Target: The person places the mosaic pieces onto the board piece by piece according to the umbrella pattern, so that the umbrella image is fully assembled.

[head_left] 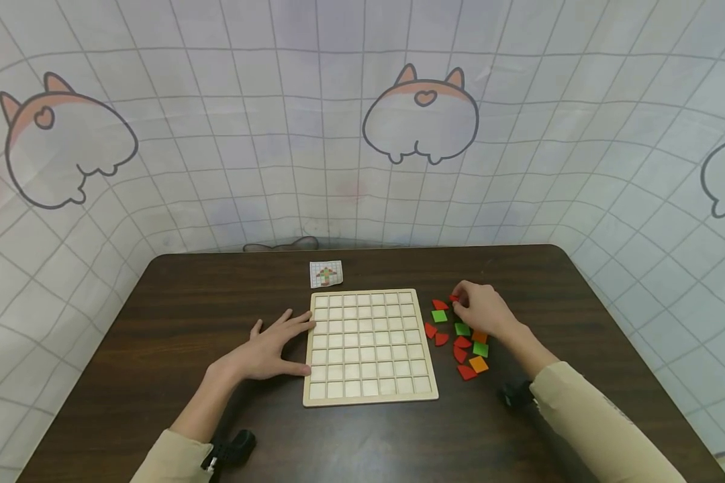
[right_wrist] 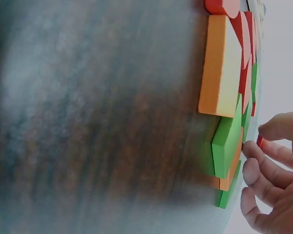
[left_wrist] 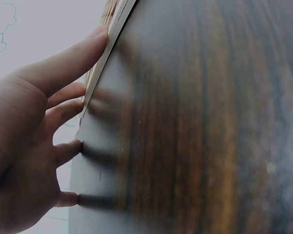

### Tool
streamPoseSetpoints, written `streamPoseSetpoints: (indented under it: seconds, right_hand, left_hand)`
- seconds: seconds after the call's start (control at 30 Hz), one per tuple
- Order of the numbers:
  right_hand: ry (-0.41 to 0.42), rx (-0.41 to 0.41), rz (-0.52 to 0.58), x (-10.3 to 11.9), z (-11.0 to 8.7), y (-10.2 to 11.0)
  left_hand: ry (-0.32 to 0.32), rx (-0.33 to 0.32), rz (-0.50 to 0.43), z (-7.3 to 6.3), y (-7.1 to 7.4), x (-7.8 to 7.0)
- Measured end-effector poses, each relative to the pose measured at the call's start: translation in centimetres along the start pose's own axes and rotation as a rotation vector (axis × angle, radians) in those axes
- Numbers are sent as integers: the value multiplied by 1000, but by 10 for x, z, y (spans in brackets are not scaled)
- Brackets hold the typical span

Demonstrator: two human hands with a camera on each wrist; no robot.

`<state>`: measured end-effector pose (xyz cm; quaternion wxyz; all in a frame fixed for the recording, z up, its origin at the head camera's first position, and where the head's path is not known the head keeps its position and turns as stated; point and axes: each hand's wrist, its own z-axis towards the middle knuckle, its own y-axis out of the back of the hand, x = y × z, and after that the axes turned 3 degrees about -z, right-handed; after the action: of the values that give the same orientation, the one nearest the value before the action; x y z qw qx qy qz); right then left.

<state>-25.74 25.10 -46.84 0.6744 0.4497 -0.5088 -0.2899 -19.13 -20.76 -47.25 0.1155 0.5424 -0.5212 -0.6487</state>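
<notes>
My left hand [head_left: 264, 351] rests with spread fingers at the left edge of a pale wooden grid board [head_left: 371, 401]. Its thumb [left_wrist: 83, 56] touches the side of that board in the left wrist view. Right of the board, my right hand [head_left: 486, 310] pinches a small red piece [right_wrist: 260, 141] between thumb and fingers, so most of that piece is hidden. Below this hand lie loose tiles: red quarter-round pieces [head_left: 466, 372], green squares [head_left: 480, 349] and orange squares [head_left: 478, 364]. The grid's square cells hold no coloured tiles.
A small printed card [head_left: 325, 274] with a coloured grid pattern lies behind the board. All of this is on a dark wooden table [head_left: 175, 322]. A thin black cable [head_left: 280, 247] runs along the back edge, before a white patterned curtain [head_left: 338, 134].
</notes>
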Motion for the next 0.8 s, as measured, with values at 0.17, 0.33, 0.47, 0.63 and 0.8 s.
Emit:
streamPoseSetpoints:
  seconds: [0.17,0.33,0.47,0.63,0.8]
  right_hand:
    - [15,-24,23,-3,-1,0]
    - [39,-38,89,-2,-1,0]
    - [56,-43,131,-1,0,-1]
    - [78,-32,176,3,1,-3]
    - [104,5,198,10,4,-4]
  left_hand:
    - [8,8,0,0,0,-1]
    - [12,13,-4,1,1,-3]
    - [4,13,0,1,2,-4]
    - [9,14,3,0,1,-4]
    - [8,11,-12,2,0,-2]
